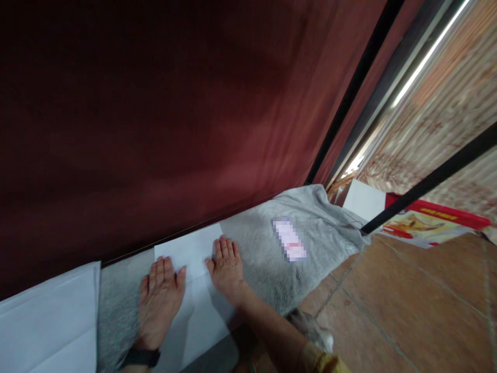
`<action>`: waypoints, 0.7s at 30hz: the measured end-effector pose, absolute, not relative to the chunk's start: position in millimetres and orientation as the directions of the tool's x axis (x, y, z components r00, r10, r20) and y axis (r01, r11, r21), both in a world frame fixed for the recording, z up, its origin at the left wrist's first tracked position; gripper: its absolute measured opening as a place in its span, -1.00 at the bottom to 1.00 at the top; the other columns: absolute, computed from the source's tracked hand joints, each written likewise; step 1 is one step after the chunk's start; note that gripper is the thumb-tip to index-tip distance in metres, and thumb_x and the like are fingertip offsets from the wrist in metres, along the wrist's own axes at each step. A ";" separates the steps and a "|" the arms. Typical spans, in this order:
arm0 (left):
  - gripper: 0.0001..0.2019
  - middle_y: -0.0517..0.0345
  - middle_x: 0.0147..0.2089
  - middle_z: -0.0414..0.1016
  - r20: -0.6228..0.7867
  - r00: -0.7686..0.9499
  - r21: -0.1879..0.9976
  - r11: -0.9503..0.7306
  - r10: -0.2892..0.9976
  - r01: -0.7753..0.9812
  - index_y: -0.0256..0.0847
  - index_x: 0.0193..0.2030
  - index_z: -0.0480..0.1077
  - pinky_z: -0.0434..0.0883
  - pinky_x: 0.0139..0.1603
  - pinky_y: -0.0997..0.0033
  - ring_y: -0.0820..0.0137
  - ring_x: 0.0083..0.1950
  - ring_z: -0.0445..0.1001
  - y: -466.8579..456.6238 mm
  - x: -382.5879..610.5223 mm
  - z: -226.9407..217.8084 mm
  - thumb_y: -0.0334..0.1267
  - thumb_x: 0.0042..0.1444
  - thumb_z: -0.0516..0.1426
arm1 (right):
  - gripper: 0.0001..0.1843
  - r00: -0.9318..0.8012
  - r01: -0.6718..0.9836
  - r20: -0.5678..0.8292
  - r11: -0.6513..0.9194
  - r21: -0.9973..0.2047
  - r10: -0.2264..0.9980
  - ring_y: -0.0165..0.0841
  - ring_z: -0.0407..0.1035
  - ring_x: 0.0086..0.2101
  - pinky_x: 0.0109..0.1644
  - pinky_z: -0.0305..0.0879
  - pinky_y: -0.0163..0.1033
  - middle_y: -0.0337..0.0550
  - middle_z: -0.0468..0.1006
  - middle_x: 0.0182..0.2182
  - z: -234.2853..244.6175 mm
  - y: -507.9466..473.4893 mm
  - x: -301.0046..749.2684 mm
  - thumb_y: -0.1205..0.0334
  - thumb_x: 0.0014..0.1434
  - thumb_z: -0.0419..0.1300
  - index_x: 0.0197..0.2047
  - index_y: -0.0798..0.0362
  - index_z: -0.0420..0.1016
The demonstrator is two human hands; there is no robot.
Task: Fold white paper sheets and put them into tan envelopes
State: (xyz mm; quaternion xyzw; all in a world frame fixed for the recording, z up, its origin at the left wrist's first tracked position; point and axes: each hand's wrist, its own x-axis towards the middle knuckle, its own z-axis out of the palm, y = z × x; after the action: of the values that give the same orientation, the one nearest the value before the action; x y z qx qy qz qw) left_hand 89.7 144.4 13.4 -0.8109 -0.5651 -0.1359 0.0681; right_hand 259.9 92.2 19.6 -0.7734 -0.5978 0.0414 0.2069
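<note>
A white sheet of paper [194, 316] lies on a grey cloth [256, 238] that covers a narrow surface. My left hand [161, 300] rests flat over the sheet's left edge, fingers stretched out and thumb apart. Across from it, my right hand [227, 267] lies palm down along the right edge, fingers also extended. Bare paper shows between the two thumbs. Neither hand grips anything. To the left, several more white sheets [46, 321] lie in a stack.
A blurred-out pinkish rectangle [289, 239] lies on the cloth at right. A dark red panel [186, 114] rises behind the surface. Black bars [430, 178] slant at the right. Beyond them, a red and yellow printed box [427, 223] sits on the tiled floor [419, 290].
</note>
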 end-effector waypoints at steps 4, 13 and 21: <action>-0.34 -0.45 0.45 0.22 0.302 0.324 0.075 -0.361 0.897 0.929 -0.59 0.42 0.20 0.05 0.49 -0.11 -0.04 0.50 0.17 142.0 94.7 18.9 -0.10 0.38 -0.20 | -0.27 0.303 0.893 0.171 -0.217 -0.394 0.937 -0.03 0.02 0.44 0.51 -0.05 0.15 0.27 0.08 0.45 28.8 91.7 261.7 -0.04 0.50 -0.12 0.48 0.37 0.08; -0.43 -0.28 0.53 0.12 0.252 0.473 0.049 -0.499 0.844 0.865 -0.38 0.46 0.22 0.02 0.49 -0.12 0.03 0.56 0.03 123.2 110.1 13.2 -0.23 0.40 -0.19 | -0.34 0.105 0.948 0.315 0.001 -0.320 0.943 -0.14 0.05 0.43 0.50 0.02 0.02 0.08 0.17 0.45 9.2 73.0 248.6 -0.04 0.50 -0.08 0.47 0.22 0.17; -0.28 -0.47 0.51 0.09 0.253 0.409 -0.002 -0.422 0.877 0.907 -0.60 0.46 0.12 0.03 0.49 -0.11 -0.09 0.54 0.08 129.4 98.6 9.2 -0.03 0.38 -0.20 | -0.25 0.200 0.934 0.287 -0.094 -0.344 0.937 -0.07 0.10 0.41 0.49 0.05 0.07 0.23 0.16 0.43 8.8 66.9 265.8 -0.11 0.49 -0.11 0.47 0.33 0.14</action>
State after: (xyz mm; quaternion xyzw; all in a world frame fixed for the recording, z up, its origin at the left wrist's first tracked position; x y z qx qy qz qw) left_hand 98.6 129.4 9.2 -0.8364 -0.5331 -0.1069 0.0693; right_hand 265.8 66.9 8.8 -0.7397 -0.6324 0.0026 0.2301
